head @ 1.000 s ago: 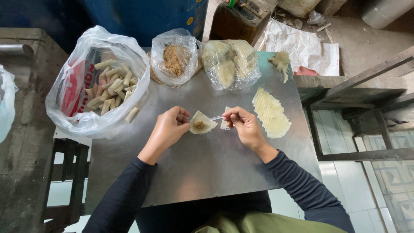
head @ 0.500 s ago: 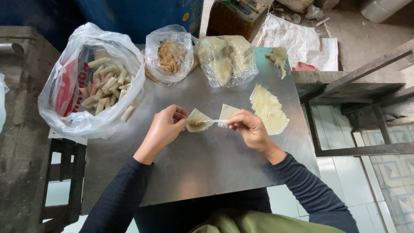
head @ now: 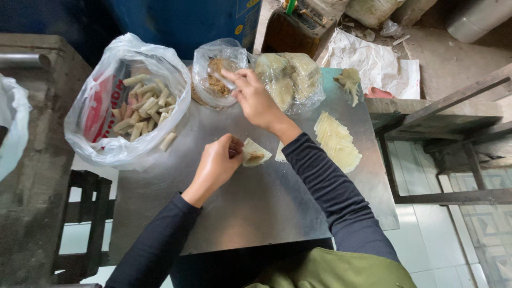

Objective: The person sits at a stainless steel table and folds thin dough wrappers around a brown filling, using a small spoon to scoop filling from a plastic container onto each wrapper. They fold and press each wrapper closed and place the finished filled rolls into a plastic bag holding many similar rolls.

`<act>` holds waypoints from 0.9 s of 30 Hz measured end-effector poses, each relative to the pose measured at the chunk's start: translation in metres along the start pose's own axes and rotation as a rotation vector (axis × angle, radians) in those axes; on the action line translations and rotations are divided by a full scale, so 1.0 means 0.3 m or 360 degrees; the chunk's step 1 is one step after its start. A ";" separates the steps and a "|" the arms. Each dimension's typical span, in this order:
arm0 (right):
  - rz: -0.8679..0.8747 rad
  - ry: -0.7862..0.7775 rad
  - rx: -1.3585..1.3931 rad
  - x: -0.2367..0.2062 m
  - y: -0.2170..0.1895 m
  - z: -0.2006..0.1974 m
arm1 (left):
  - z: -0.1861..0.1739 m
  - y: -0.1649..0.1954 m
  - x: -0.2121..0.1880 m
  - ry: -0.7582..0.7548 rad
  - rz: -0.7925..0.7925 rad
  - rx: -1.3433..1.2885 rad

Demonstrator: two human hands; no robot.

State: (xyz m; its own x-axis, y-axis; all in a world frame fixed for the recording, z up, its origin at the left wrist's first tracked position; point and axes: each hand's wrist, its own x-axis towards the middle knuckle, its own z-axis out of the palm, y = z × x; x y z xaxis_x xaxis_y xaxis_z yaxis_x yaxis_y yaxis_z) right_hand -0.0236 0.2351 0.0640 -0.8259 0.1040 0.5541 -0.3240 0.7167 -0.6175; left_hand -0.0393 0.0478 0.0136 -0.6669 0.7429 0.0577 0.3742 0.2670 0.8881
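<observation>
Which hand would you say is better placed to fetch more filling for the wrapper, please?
Probably the right hand: it reaches over the bag of filling, while the left hand holds the wrapper on the table.

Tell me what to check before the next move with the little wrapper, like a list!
1. Left hand holds the wrapper: ok.
2. Filling sits on the wrapper: ok, a brown dab shows.
3. Right hand at the filling bag: ok, fingertips at its opening.
4. Right hand has grabbed filling: cannot tell.
5. Spare wrappers within reach: ok, stacked on the metal table.
6. Bag of finished rolls open: ok.
</observation>
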 end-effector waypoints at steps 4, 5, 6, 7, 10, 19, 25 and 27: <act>0.0153 0.0088 -0.0271 -0.108 -0.075 -0.014 | 0.015 0.019 -0.018 0.0057 0.0063 0.0099; 0.0322 0.0066 -0.0378 -0.162 -0.098 -0.026 | 0.016 0.023 -0.024 0.0092 0.0128 0.0121; 0.0367 -0.0023 -0.0539 -0.219 -0.118 -0.038 | 0.017 0.025 -0.033 0.0124 0.0190 0.0143; 0.0410 -0.0112 -0.0702 -0.269 -0.133 -0.051 | 0.018 0.028 -0.038 0.0156 0.0255 0.0165; 0.0546 -0.0198 -0.0865 -0.390 -0.160 -0.072 | 0.027 0.038 -0.049 0.0176 0.0335 0.0318; 0.0698 -0.0155 -0.0677 -0.463 -0.130 -0.029 | 0.049 0.023 -0.066 0.0298 0.0636 0.0839; 0.0903 -0.0091 -0.0387 -0.451 -0.163 -0.025 | 0.035 0.019 -0.061 0.0176 0.0680 0.0969; 0.0836 -0.0035 -0.0182 -0.448 -0.186 -0.017 | 0.017 0.023 -0.059 0.0072 0.0742 0.0901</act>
State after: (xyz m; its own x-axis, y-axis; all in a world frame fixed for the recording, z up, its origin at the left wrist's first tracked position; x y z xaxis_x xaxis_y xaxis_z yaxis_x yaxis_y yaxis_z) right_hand 0.1079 0.1847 0.0267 -0.8732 0.4550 0.1744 0.1866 0.6428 -0.7430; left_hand -0.0215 0.0396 0.0162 -0.3786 0.8337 0.4019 0.8929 0.2146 0.3959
